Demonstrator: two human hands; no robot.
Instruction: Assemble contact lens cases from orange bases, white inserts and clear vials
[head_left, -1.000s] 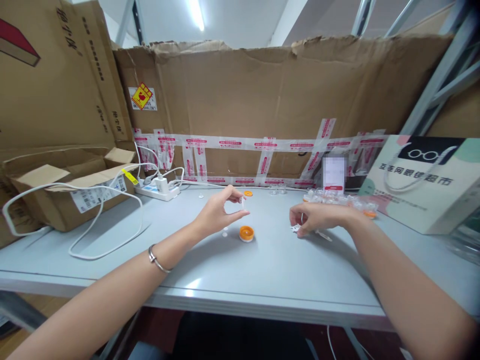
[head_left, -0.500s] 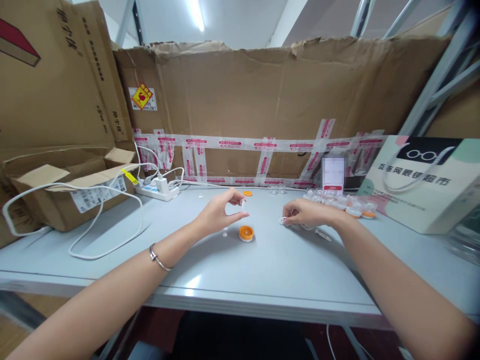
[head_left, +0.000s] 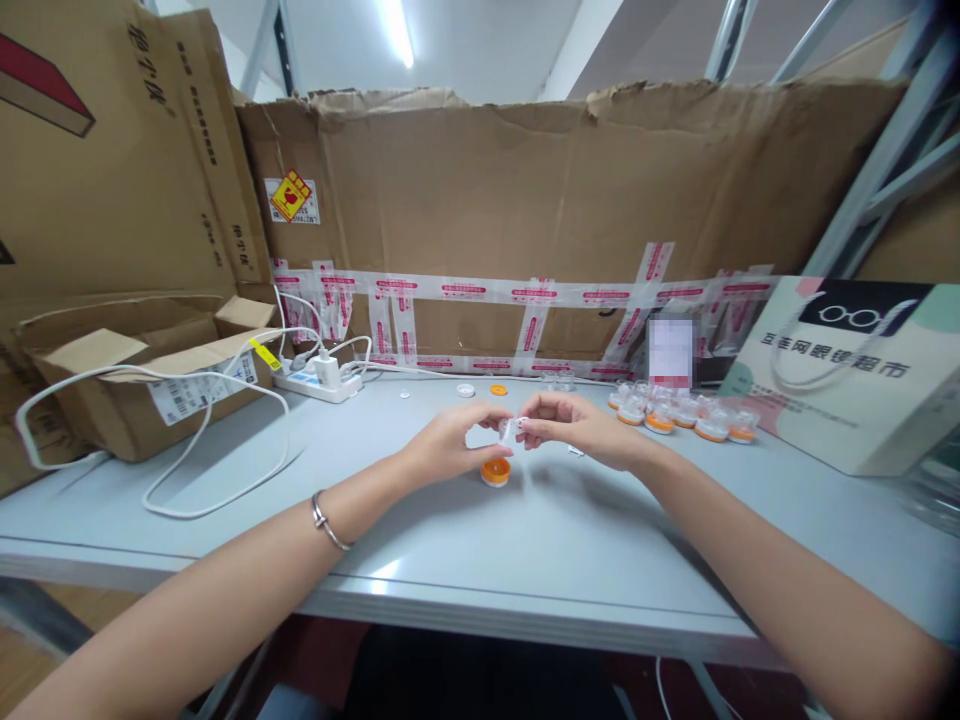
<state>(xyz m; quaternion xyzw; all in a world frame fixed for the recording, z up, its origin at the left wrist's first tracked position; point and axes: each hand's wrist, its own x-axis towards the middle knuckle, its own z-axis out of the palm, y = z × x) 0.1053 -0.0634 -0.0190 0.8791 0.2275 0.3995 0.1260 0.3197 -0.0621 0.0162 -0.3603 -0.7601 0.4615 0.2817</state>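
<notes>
Over the middle of the table my left hand (head_left: 454,440) pinches a small clear round part (head_left: 506,432) between thumb and fingertips. Facing it, my right hand (head_left: 574,428) is closed on a small white piece (head_left: 520,427), which meets the clear part or comes very close to it. Just under my left fingertips an orange and white round cap (head_left: 495,473) stands on the table, hollow side up. A little white part (head_left: 576,451) lies below my right hand, partly hidden by it.
Behind my hands lie an orange ring (head_left: 498,390), a white ring (head_left: 465,390) and a tiny white piece (head_left: 405,394). Several clear and orange assemblies (head_left: 660,418) cluster at right, before a paper bag (head_left: 840,375). A power strip (head_left: 322,382), white cable and open carton (head_left: 112,400) stand left.
My right hand has moved left with a white piece and now meets my left hand. My left hand has shifted slightly right and down. The white ring behind is now visible.
</notes>
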